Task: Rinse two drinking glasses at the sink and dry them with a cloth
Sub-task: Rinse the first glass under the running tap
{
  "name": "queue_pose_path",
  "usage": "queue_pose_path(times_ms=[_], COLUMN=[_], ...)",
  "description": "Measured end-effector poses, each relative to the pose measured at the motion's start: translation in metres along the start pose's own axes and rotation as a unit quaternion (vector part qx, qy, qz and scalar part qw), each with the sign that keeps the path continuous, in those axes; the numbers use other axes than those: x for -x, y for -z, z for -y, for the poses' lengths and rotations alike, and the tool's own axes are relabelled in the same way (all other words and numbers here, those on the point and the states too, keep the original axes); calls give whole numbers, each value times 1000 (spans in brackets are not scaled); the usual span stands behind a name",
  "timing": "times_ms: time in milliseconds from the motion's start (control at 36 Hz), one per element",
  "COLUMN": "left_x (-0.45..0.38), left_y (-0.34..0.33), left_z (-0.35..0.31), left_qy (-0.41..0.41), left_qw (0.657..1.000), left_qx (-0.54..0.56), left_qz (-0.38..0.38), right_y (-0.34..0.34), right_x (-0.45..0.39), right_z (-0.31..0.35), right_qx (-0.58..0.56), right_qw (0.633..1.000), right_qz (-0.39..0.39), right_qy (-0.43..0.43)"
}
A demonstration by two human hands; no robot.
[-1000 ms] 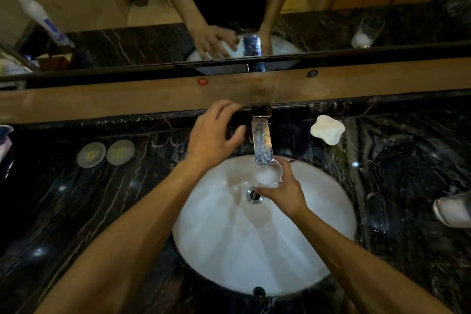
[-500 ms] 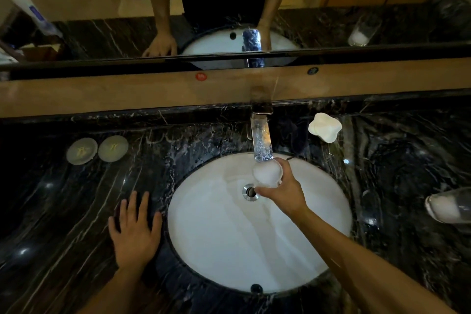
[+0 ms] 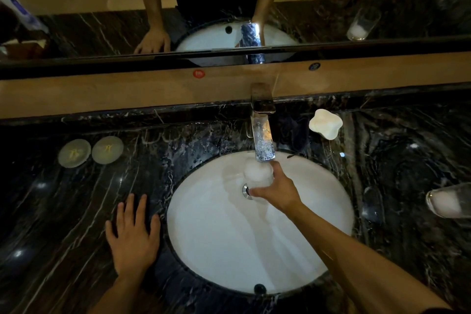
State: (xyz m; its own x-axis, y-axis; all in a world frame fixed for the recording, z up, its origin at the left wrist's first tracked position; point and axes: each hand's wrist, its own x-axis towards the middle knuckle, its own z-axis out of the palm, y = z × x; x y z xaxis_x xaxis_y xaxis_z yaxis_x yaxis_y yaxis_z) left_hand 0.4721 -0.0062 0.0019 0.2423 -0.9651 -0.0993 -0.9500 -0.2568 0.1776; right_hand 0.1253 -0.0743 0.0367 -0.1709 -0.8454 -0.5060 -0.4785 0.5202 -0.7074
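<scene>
Clear drinking glass point(image 3: 258, 178), foaming under the chrome tap point(image 3: 263, 144), is clasped by the right hand point(image 3: 276, 192); left hand point(image 3: 132, 234) lies flat, empty, on the black marble counter point(image 3: 63, 211). Rinsing the first; next, probably tip it out.

Glass held under the tap at a white sink set in a dark marble table.

The right hand point(image 3: 276, 192) grips a drinking glass point(image 3: 258, 176) just below the faucet point(image 3: 262, 140) spout, above the drain point(image 3: 246, 190) of the sink point(image 3: 229, 250). The left hand point(image 3: 133, 236) lies flat, fingers spread, on the table point(image 3: 63, 211) just left of the basin. A second glass point(image 3: 449, 201) stands at the right edge, two round coasters point(image 3: 90, 151) far left, a white soap dish point(image 3: 325, 123) right of the faucet.
</scene>
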Motion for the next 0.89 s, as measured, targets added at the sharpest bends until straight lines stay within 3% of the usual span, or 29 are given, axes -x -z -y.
queue_pose_path(times_ms=[306,583,778,889], left_x=[-1,-2,-1,-2], left_y=[0,-1,-1,-1], left_z=[-1,0,0,0], left_qy=[7,11,11,9], left_qw=[1000,1000,1000,1000], left_qx=[0,0,4,2], left_qz=[1,6,5,5], right_y=[2,2,3,6], right_x=[-2,-1,-4,-6], right_z=[12,11,4,7], right_qx=[250,397,449,395], right_qw=[967,905,873,901], right_qz=[-49,-128,-157,-157], right_qy=[-14,80,107,82])
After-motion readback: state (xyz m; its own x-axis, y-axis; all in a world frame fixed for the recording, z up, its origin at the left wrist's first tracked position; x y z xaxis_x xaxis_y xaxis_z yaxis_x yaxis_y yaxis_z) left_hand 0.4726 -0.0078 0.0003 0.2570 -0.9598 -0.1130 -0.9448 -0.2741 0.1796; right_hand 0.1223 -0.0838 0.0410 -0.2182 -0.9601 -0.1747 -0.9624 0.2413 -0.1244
